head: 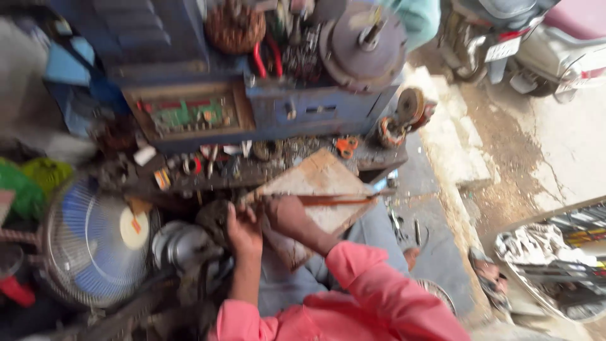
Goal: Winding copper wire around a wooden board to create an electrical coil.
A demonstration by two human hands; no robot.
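Observation:
The view is motion-blurred. My left hand (243, 231) comes out of a pink sleeve and grips a dark, greasy round metal part (213, 218) in front of my lap. My right hand (285, 216) is closed around one end of a long thin reddish-brown rod (334, 200), which lies across a worn wooden board (319, 177). The two hands are close together, just apart. What the rod's near end touches is hidden by my fingers.
A blue fan in a wire guard (95, 246) stands at the left beside a green bag (28, 186). A blue metal bench (297, 110) cluttered with motor parts, including a round grey motor (363, 44), fills the back. A scooter (536, 44) and a scrap basket (555, 265) are at the right.

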